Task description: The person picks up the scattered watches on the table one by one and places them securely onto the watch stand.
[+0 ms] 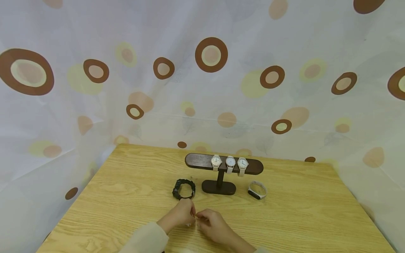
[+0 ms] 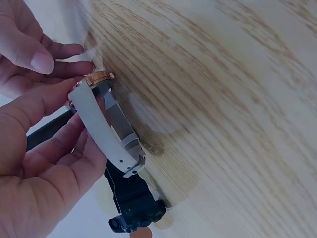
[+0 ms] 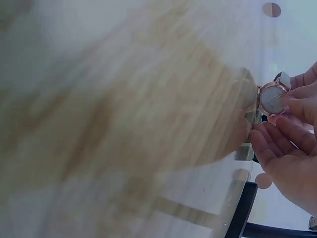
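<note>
A wristwatch with a white strap and rose-gold case (image 2: 99, 115) hangs between the two hands in the left wrist view, its strap buckled in a loop. The left hand (image 2: 47, 163) pinches it by the case and strap. From the other side, the right hand (image 3: 290, 163) reaches in, thumb and fingers at the edge of the case; their exact hold is partly hidden. In the head view the left hand (image 1: 181, 212) and right hand (image 1: 215, 226) meet above the table, hiding most of this watch. A black watch (image 1: 184, 189) lies just beyond the left hand.
A dark wooden watch stand (image 1: 219, 187) stands farther back, with three white-strapped watches (image 1: 230, 162) on its bar. To its right lies a white fitness band (image 1: 257, 190). The wood-grain table (image 1: 300, 211) meets a patterned curtain (image 1: 240, 88) behind and at the sides.
</note>
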`<state>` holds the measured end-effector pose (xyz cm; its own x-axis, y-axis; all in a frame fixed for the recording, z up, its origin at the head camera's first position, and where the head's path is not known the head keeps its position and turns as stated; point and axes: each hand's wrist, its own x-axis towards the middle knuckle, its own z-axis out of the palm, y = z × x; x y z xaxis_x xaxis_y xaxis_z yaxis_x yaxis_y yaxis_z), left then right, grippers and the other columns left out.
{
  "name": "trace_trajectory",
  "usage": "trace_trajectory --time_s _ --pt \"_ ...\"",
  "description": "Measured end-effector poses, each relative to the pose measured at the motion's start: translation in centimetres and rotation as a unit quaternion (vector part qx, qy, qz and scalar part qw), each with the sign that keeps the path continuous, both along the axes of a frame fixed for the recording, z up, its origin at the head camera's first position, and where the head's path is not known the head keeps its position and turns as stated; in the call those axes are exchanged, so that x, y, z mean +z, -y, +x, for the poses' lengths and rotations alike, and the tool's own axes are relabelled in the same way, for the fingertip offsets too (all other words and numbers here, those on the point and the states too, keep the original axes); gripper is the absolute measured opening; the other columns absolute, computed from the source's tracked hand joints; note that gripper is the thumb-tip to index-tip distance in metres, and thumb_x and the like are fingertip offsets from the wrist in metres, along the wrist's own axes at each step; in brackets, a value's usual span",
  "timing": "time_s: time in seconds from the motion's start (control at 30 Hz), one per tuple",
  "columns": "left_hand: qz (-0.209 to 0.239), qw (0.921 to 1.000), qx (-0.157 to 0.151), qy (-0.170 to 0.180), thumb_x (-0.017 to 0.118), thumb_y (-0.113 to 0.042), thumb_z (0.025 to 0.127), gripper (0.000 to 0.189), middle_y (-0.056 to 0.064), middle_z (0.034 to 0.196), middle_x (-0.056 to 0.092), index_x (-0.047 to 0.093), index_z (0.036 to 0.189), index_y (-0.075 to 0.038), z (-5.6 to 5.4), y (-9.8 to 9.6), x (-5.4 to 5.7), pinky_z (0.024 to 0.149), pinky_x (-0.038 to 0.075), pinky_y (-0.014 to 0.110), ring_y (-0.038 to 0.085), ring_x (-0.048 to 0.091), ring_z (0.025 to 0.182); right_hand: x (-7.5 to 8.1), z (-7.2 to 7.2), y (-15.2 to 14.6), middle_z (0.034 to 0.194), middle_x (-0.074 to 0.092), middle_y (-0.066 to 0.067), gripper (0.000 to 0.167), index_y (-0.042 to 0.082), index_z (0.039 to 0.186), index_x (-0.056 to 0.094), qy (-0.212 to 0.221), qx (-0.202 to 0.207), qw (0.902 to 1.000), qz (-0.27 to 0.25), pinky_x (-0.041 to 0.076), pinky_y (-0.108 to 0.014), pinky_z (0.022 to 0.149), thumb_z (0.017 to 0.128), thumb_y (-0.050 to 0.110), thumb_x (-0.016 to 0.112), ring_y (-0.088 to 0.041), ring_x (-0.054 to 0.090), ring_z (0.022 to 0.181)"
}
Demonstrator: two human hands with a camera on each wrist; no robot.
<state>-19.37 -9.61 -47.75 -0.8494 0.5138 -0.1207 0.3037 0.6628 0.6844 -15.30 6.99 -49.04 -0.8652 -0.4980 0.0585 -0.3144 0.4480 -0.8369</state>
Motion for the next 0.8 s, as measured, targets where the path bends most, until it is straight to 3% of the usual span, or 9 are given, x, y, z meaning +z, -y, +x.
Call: trace_trajectory --time_s 0.23,0.4,0.57,0.8 --pt "0.026 0.9994 0.022 0.007 0.066 0.009 0.073 0.003 0.007 0.068 0.057 0.063 0.075 0.007 0.8 -0.3 1.4 0.049 0.042 0.021 0.011 0.048 0.058 0.0 0.2 0.1 0.104 0.065 -0.02 0.026 -0.009 0.111 0.061 0.058 -0.044 0.9964 -0.044 0.052 -0.024 0.072 0.088 0.002 0.055 -0.028 0.062 0.091" --pt "0.098 0.9937 0.055 0.008 0.065 0.005 0.078 0.009 0.009 0.074 0.061 0.065 0.085 0.009 0.7 -0.5 1.2 0.055 0.045 0.02 0.012 0.053 0.067 0.2 0.2 -0.3 0.098 0.063 -0.019 0.029 -0.014 0.116 0.054 0.115 -0.1 0.9829 -0.104 0.054 -0.024 0.071 0.091 0.002 0.051 -0.026 0.063 0.089" --pt "0.191 0.9771 0.085 0.039 0.063 0.003 0.081 0.018 0.016 0.086 0.066 0.064 0.097 0.01 0.6 -0.8 1.2 0.063 0.053 0.022 0.018 0.063 0.076 0.4 0.1 -0.7 0.094 0.065 -0.024 0.032 -0.02 0.117 0.046 0.142 -0.155 0.9611 -0.179 0.057 -0.027 0.072 0.093 0.001 0.049 -0.027 0.067 0.084" --pt "0.298 0.9485 0.076 0.077 0.059 0.005 0.085 0.028 0.027 0.102 0.063 0.058 0.11 0.015 0.9 -1.5 1.2 0.074 0.055 0.022 0.029 0.065 0.092 1.1 -0.1 -1.7 0.086 0.067 -0.008 0.03 -0.015 0.109 0.052 0.129 -0.173 0.939 -0.268 0.057 -0.024 0.069 0.092 0.009 0.054 -0.011 0.065 0.077"
